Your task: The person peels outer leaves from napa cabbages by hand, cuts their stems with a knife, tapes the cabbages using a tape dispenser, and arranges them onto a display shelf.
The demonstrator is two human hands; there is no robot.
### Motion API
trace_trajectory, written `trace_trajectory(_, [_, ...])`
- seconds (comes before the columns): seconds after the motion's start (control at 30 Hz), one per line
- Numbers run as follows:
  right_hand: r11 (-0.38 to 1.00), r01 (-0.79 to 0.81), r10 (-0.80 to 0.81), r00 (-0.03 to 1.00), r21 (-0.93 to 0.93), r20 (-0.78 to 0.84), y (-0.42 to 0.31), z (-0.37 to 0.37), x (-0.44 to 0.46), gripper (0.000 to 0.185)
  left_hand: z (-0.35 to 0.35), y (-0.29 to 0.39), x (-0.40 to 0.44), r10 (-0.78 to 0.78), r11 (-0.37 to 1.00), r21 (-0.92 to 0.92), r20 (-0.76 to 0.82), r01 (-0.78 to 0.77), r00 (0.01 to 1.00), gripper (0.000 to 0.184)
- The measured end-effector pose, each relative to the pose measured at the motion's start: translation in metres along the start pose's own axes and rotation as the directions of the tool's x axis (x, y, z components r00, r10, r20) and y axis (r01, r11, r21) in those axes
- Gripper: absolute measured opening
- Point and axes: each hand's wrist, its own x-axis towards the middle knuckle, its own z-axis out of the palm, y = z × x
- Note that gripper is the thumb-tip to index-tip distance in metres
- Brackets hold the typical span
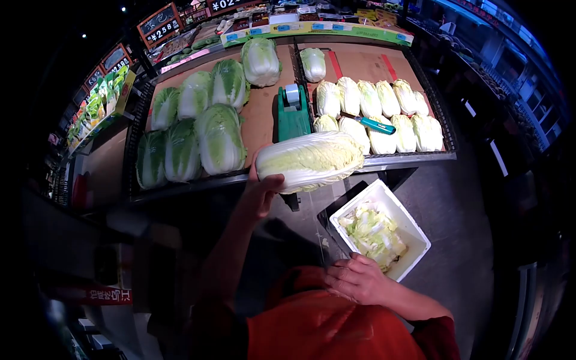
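left hand (262, 191) forward, right hand (355, 279) curled

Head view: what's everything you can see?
Green cabbages: seven, green, upper left
Pale cabbages: about twelve, cream, upper right
Display: one, brown, under cabbages
Held cabbage: one, cream, centre
Tape dispenser: one, green, upper middle
Slim tool: one, green, on pale cabbages
Box: one, white, lower right
Leaf scraps: several, yellowish, in box
Price signs: several, black, upper left
Packets: many, green, far left
Apron: one, red, bottom
Left hand: one, bare, gripping cabbage
Right hand: one, bare, beside box

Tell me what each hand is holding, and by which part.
Left hand: a cabbage, gripped at its end on the picture's left. Right hand: nothing visibly held.
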Motion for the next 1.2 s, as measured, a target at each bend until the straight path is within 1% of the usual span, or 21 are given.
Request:
trace_trajectory(0.03, [1.0, 0.01, -0.01, 1.0, 0.001, 0.003, -0.004, -0.004, -0.003, 0.029, 0.003, 0.001, -0.005, -0.017, 1.0, 0.005, -0.005, 0.017, 1.0, 0.085])
trace_trajectory(0.13, [1.0, 0.026, -0.026, 1.0, 0.017, -0.012, -0.014, -0.012, -0.01, 0.029, 0.003, -0.007, -0.01, 0.049, 0.999, 0.0, 0.05, -0.049, 0.998, 0.083])
trace_trajectory(0.23, [0.996, 0.073, -0.073, 0.997, 0.044, -0.011, -0.022, -0.025, -0.007, 0.028, 0.003, -0.009, -0.019, 0.051, 0.999, 0.004, 0.042, -0.051, 0.998, 0.086])
trace_trajectory(0.33, [0.991, 0.125, -0.123, 0.992, 0.054, -0.03, -0.024, -0.046, 0.008, 0.025, 0.004, -0.012, -0.031, 0.067, 0.994, 0.09, -0.003, -0.067, 0.998, 0.093])
trace_trajectory(0.43, [0.98, 0.161, -0.153, 0.986, 0.114, -0.07, -0.011, -0.074, 0.039, 0.019, -0.012, -0.03, -0.041, 0.113, 0.982, 0.151, 0.02, -0.115, 0.993, 0.101])
trace_trajectory(0.5, [0.97, 0.219, -0.213, 0.974, 0.105, -0.073, 0.014, -0.088, 0.065, 0.018, -0.013, -0.035, -0.058, 0.056, 0.971, 0.233, -0.007, -0.053, 0.998, 0.103])
trace_trajectory(0.57, [0.969, 0.16, -0.144, 0.985, 0.189, -0.095, 0.05, -0.088, 0.099, 0.017, -0.019, -0.045, -0.076, -0.02, 0.959, 0.281, -0.042, 0.031, 0.999, 0.103])
trace_trajectory(0.6, [0.953, -0.029, 0.041, 0.999, 0.302, -0.034, 0.067, -0.082, 0.113, 0.012, -0.029, -0.052, -0.08, -0.025, 0.939, 0.343, 0.001, 0.023, 1.0, 0.104])
trace_trajectory(0.63, [0.891, -0.219, 0.218, 0.975, 0.398, 0.048, 0.084, -0.07, 0.123, 0.01, -0.033, -0.059, -0.087, -0.007, 0.93, 0.368, 0.026, -0.003, 1.0, 0.104])
trace_trajectory(0.7, [0.657, -0.541, 0.465, 0.839, 0.525, 0.283, 0.125, -0.029, 0.129, 0.014, -0.039, -0.07, -0.099, 0.022, 0.91, 0.412, 0.074, -0.051, 0.997, 0.104])
trace_trajectory(0.73, [0.516, -0.584, 0.443, 0.808, 0.627, 0.387, 0.151, 0.012, 0.113, 0.015, -0.03, -0.062, -0.105, -0.06, 0.928, 0.371, 0.087, 0.024, 0.994, 0.104])
trace_trajectory(0.77, [0.354, -0.62, 0.399, 0.777, 0.7, 0.487, 0.17, 0.048, 0.098, 0.016, -0.03, -0.063, -0.109, -0.092, 0.942, 0.33, 0.082, 0.06, 0.992, 0.103])
trace_trajectory(0.83, [0.197, -0.842, 0.437, 0.535, 0.503, 0.724, 0.154, 0.073, 0.077, 0.012, -0.031, -0.065, -0.117, -0.143, 0.962, 0.244, 0.066, 0.123, 0.987, 0.102])
trace_trajectory(0.87, [0.024, -0.866, 0.463, 0.453, 0.499, 0.762, 0.145, 0.084, 0.067, 0.011, -0.029, -0.066, -0.122, -0.135, 0.981, 0.15, 0.044, 0.127, 0.99, 0.099])
trace_trajectory(0.9, [-0.15, -0.864, 0.472, 0.364, 0.48, 0.803, 0.137, 0.093, 0.058, 0.01, -0.033, -0.069, -0.125, -0.13, 0.975, 0.189, 0.049, 0.118, 0.99, 0.098])
trace_trajectory(0.93, [-0.209, -0.846, 0.456, 0.36, 0.491, 0.814, 0.135, 0.1, 0.05, 0.007, -0.037, -0.074, -0.129, -0.13, 0.967, 0.228, 0.054, 0.114, 0.99, 0.096])
trace_trajectory(0.97, [-0.19, -0.863, 0.449, 0.348, 0.469, 0.823, 0.137, 0.108, 0.042, 0.007, -0.04, -0.078, -0.132, -0.135, 0.957, 0.265, 0.062, 0.114, 0.989, 0.095])
trace_trajectory(1.03, [-0.156, -0.891, 0.441, 0.324, 0.427, 0.837, 0.141, 0.129, 0.021, 0.009, -0.04, -0.081, -0.135, -0.146, 0.961, 0.25, 0.093, 0.119, 0.985, 0.094])
trace_trajectory(1.07, [-0.163, -0.898, 0.412, 0.314, 0.408, 0.855, 0.148, 0.14, 0.008, 0.02, -0.04, -0.082, -0.135, -0.148, 0.962, 0.245, 0.113, 0.117, 0.982, 0.094])
trace_trajectory(1.17, [-0.481, -0.798, 0.493, 0.097, 0.364, 0.865, 0.125, 0.12, 0.019, 0.029, -0.043, -0.088, -0.131, -0.048, 0.947, 0.319, 0.21, -0.022, 0.976, 0.094])
trace_trajectory(1.2, [-0.557, -0.767, 0.44, 0.054, 0.319, 0.897, 0.123, 0.118, 0.022, 0.046, -0.045, -0.089, -0.132, -0.067, 0.947, 0.321, 0.19, 0.003, 0.98, 0.095])
